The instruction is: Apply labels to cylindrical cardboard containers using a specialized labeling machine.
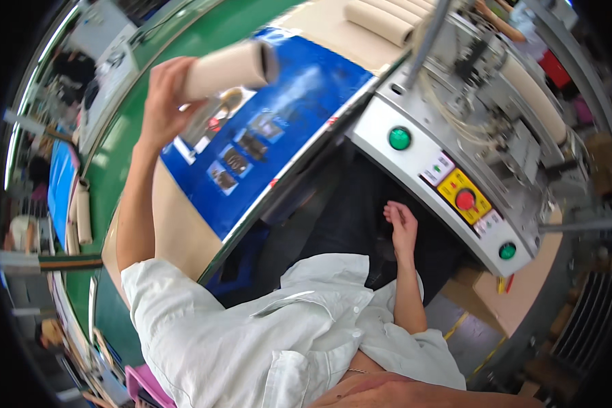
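My left hand (170,102) is raised at the left and closed around a beige cylindrical roll (223,71), gripping its left end. The roll's dark open end faces right, and its outline is a little blurred. It is held above a blue mat (306,85) on the workbench. My right hand (402,223) hangs over my lap, below the front panel of a machine (442,177). Its fingers are loosely curled in, and nothing shows in them.
Several similar beige rolls (377,22) lie at the back of the bench. Another long roll (534,95) sits on the machine, whose panel has a green button (399,138) and a red button (465,199). A pink chair (146,385) stands lower left. Another person's arm (500,22) shows beyond the machine.
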A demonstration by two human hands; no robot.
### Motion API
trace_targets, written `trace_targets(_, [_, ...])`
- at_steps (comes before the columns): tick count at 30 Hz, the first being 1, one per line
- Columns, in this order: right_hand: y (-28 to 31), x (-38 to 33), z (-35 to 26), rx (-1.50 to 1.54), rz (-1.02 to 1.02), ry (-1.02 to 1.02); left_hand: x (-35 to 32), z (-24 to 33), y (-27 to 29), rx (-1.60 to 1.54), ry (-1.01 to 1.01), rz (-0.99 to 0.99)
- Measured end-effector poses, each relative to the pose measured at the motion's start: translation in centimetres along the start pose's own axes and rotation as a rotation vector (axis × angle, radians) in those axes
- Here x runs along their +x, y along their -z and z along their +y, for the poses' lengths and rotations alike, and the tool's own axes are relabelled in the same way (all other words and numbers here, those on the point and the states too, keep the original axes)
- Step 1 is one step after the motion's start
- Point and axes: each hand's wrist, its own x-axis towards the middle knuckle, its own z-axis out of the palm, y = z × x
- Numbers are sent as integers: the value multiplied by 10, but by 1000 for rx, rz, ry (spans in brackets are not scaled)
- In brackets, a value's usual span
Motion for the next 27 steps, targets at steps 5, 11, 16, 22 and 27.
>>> trace_targets(5, [24, -27, -63, 550, -360, 153, 15, 176, -91, -138, -991, -82])
trace_targets(11, [40, -63, -104, 611, -543, 3, -19, 251, -171, -446, -1083, -126])
trace_targets(16, [29, -75, -124, 393, -168, 144, -32, 258, -181, -1227, -337, -572])
trace_targets(22, [7, -67, -127, 273, -65, 215, -38, 251, -186, -1293, -139, -937])
trace_targets(27, [2, -65, -127, 308, -78, 215, -34, 250, -190, -1280, -179, -905])
